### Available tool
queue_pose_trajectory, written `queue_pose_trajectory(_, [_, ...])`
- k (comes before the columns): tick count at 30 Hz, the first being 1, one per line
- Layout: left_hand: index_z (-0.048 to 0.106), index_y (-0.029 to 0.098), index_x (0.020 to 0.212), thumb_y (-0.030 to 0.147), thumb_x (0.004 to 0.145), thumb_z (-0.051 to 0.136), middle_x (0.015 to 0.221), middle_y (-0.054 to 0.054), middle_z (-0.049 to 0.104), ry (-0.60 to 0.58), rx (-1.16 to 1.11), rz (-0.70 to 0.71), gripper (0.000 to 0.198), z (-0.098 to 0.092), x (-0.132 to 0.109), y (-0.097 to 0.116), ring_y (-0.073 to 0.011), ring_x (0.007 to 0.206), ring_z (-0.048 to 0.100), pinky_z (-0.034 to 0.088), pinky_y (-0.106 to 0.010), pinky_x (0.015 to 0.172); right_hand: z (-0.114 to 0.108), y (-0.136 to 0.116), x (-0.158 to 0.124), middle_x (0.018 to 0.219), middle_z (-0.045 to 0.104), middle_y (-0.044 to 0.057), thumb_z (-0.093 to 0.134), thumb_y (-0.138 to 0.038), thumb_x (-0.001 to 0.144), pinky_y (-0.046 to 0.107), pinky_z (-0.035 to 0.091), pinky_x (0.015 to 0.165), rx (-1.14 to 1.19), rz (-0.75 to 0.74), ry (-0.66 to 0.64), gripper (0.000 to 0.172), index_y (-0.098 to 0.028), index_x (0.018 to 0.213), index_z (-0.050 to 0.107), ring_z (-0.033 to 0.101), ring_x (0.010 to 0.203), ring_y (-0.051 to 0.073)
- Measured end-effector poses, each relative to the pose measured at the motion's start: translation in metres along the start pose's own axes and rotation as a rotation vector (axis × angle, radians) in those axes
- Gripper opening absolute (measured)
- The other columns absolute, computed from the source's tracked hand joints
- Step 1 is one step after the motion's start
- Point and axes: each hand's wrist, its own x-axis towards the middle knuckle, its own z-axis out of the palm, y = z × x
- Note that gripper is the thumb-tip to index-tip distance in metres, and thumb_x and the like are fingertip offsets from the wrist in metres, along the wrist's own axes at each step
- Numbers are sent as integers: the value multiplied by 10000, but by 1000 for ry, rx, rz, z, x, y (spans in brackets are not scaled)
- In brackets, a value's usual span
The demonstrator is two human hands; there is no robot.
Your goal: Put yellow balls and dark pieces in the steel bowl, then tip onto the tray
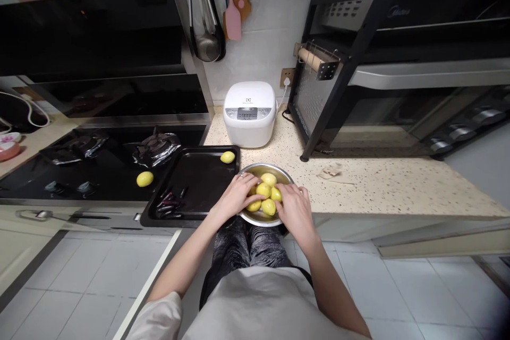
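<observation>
Scene: A person stands at a speckled counter (382, 183), both hands down in a steel bowl (258, 219) of lemons (264, 190).
Left hand: The left hand (238, 195), a ring on one finger, reaches in from the bowl's left rim, its fingers loosely curved over the pile and touching the lemons. Whether they close round one cannot be told.
Right hand: The right hand (295, 208) comes in over the right rim, back turned up, with its fingers bent down against the near lemons. Its grip is hidden from the camera.
Bowl: It sits at the counter's front edge, just right of a black tray (199, 183) and in front of a white rice cooker (249, 112).
Loose lemons: One lemon (227, 157) lies in the tray's far right corner; another (144, 178) rests on the black hob (103, 175), well apart from the bowl.
Tray: Small dark pieces (170, 203) lie at its near left corner.
Hob: Two crumpled foil packets (156, 149) sit toward the back.
Right side: A black rack (319, 95) stands on the counter, with a scrap of paper (329, 172) before it.
Wall: A pink spatula (232, 20) hangs above the cooker.
</observation>
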Motion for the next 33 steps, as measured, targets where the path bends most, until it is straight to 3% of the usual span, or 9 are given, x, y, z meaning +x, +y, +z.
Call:
queue_pose_trajectory(10, [649,207,1254,401,974,676,1230,-123,694,-15,87,3,342,-2,-1,3,-316,1238,620,416,-489,1129,-8,4,3,1063,731,122,577,-78,837,510,368,1084,-12,-39,10,342,-184,1155,642,583,1076,325])
queue_pose_trajectory(14, [645,208,1255,337,950,681,1240,-127,688,-25,75,-29,333,-3,-3,6,-325,1244,619,426,-503,1125,-10,3,-2,1126,739,89,517,-80,899,550,284,1217,70,-68,37,334,-214,1166,665,603,1145,293])
queue_pose_trajectory(20, [569,224,1402,160,909,582,1403,-129,656,-44,-68,5,498,-10,-4,7,-307,1345,592,424,-510,1177,-1,-6,-19,1296,707,115,437,-193,1030,534,380,1190,149,-81,61,358,-204,1329,632,604,1242,289])
queue_pose_trajectory(23, [575,228,1435,3,844,444,1469,-115,634,-85,-164,112,646,-15,14,0,-258,1405,566,428,-479,1200,5,-13,-25,1409,655,137,413,-240,1058,537,405,1179,148,-68,74,420,-205,1444,574,579,1321,298])
queue_pose_trajectory(25, [637,246,1379,-40,812,423,1438,-86,669,-178,-242,226,670,-16,35,-7,-225,1410,571,433,-452,1206,8,-17,-27,1487,610,121,390,-235,1066,533,406,1187,154,-92,66,449,-241,1485,551,550,1378,289])
queue_pose_trajectory(29, [737,279,1242,-38,803,517,1404,-52,695,-363,-275,350,584,-10,72,-20,-225,1409,576,439,-436,1203,10,-23,-29,1570,552,101,374,-211,1073,513,402,1197,143,-128,37,469,-260,1508,541,502,1446,275])
queue_pose_trajectory(33, [731,273,1253,-26,747,621,1329,-84,689,-376,-93,336,598,-7,80,-27,-281,1263,655,530,-407,1066,10,-27,-32,1588,536,111,380,-232,1083,494,417,1175,102,-116,37,459,-227,1512,542,505,1444,286])
